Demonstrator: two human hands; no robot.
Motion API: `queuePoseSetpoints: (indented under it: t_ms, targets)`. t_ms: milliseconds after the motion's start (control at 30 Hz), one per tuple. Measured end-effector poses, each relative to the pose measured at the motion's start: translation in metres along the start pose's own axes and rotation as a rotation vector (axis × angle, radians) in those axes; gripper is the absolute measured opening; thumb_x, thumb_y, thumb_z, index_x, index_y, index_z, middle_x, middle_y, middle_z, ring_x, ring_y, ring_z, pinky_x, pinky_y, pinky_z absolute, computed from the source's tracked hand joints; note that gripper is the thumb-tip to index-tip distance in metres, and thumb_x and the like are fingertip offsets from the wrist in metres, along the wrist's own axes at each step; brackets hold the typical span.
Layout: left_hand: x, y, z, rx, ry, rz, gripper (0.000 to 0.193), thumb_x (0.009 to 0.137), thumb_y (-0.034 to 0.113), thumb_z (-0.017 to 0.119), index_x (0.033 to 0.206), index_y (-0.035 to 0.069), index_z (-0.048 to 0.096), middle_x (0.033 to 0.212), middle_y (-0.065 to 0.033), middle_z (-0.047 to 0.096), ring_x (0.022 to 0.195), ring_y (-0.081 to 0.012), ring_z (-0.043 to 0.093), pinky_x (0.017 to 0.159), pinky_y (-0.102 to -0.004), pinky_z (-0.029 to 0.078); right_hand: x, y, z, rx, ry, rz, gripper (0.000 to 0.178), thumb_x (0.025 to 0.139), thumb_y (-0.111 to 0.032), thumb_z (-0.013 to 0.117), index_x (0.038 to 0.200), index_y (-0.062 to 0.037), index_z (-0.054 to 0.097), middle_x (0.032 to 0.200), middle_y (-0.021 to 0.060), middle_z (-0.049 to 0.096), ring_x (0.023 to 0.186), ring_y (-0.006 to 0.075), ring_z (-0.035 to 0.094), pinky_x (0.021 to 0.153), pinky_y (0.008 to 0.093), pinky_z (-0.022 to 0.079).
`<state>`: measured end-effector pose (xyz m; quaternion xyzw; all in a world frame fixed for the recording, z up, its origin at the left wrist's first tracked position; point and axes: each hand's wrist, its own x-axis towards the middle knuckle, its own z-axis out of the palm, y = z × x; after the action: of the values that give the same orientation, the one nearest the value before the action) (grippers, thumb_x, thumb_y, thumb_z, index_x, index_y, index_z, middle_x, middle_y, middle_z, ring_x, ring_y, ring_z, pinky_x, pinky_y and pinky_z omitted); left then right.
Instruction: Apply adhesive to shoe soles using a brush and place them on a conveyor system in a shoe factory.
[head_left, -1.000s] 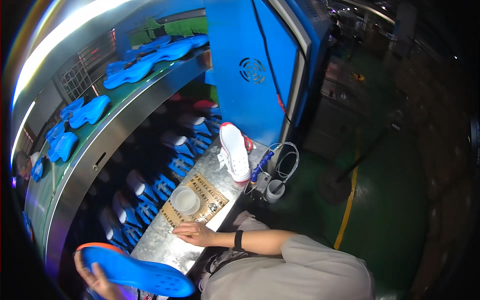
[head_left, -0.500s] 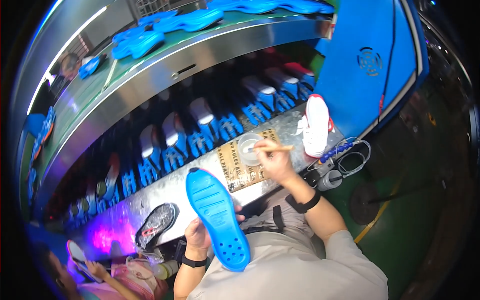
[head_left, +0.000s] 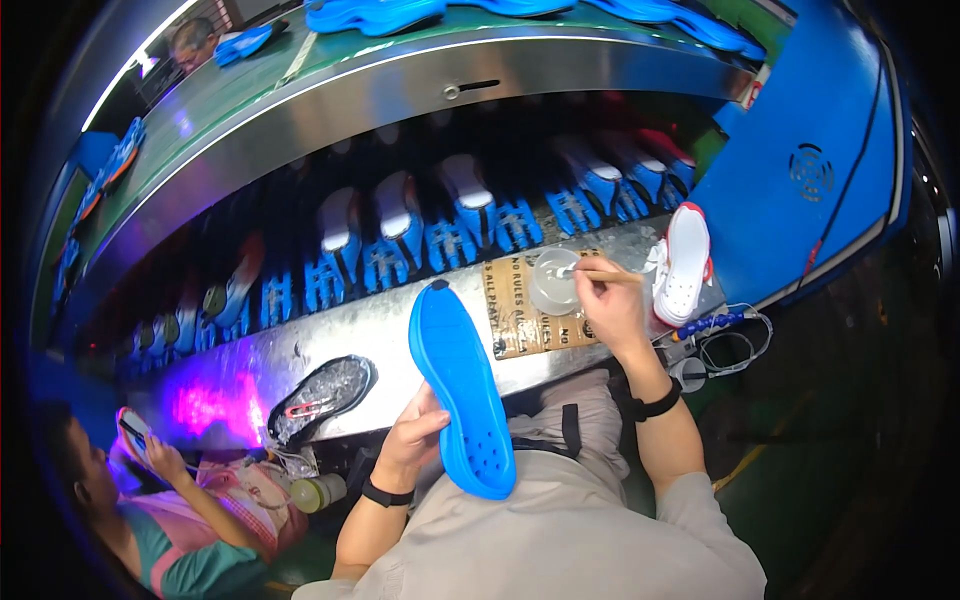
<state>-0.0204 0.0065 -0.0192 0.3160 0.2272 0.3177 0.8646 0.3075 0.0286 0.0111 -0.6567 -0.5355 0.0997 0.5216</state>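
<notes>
At near edge of metal bench (head_left: pixel 330 330): left hand (head_left: pixel 415 440) wraps fingers round one blue sole (head_left: pixel 460 395), heel end low by lap, toe end pointing up over bench edge. Right of sole, one clear cup (head_left: pixel 555 282) sits on cardboard. Right hand (head_left: pixel 610 305) pinches one brush (head_left: pixel 605 273), tip in cup. Right hand nearer cup. One white shoe (head_left: pixel 685 262) near bench right end.
</notes>
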Motion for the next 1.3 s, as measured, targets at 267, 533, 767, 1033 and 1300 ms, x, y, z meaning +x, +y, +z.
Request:
queuePoseSetpoints:
  t_ms: [267,533,767,1033,1300]
  targets:
    - [0.005,0.003,0.004,0.022,-0.012,0.028,0.085,0.092,0.012,0.070,0.161,0.004,0.021,0.146,-0.0159,0.052,0.131,-0.0270,0.057,0.111,-0.0427,0.047,-0.014,-0.008,0.005,-0.070,-0.033,-0.045,0.009,0.092,-0.007,0.068,0.096,-0.0007,0.072,0.088,0.0114,0.072,0.070,0.0217,0.067,0.064,0.0326,0.052]
    - [0.004,0.004,0.006,0.006,-0.046,0.006,0.084,0.093,0.012,0.069,0.161,0.005,0.022,0.147,-0.0158,0.052,0.131,-0.0274,0.057,0.111,-0.0438,0.047,-0.043,-0.047,0.031,0.436,-0.309,-0.085,0.011,0.092,-0.006,0.069,0.101,-0.0017,0.074,0.095,0.0105,0.073,0.079,0.0190,0.068,0.073,0.0314,0.053]
    - [-0.001,0.010,0.011,0.034,-0.019,0.034,0.086,0.090,0.020,0.071,0.160,0.002,0.024,0.147,-0.0163,0.051,0.131,-0.0276,0.057,0.111,-0.0428,0.047,-0.051,-0.047,0.027,0.338,-0.377,-0.162,0.010,0.091,-0.006,0.069,0.099,0.0000,0.073,0.090,0.0094,0.073,0.077,0.0170,0.066,0.070,0.0311,0.052]
    - [-0.006,0.017,0.009,0.125,-0.041,-0.012,0.089,0.087,0.024,0.074,0.158,-0.002,0.027,0.146,-0.0167,0.053,0.132,-0.0263,0.056,0.112,-0.0406,0.044,-0.038,-0.048,0.035,0.426,-0.230,-0.056,0.011,0.093,-0.006,0.067,0.101,0.0005,0.072,0.089,0.0106,0.072,0.078,0.0179,0.067,0.071,0.0315,0.053]
    - [-0.009,0.025,0.008,0.116,-0.028,-0.019,0.091,0.087,0.025,0.074,0.158,-0.003,0.026,0.145,-0.0170,0.053,0.131,-0.0263,0.057,0.111,-0.0401,0.046,-0.034,-0.053,0.035,0.365,-0.206,-0.164,0.010,0.091,-0.004,0.068,0.099,0.0001,0.072,0.088,0.0106,0.072,0.076,0.0197,0.067,0.069,0.0326,0.052]
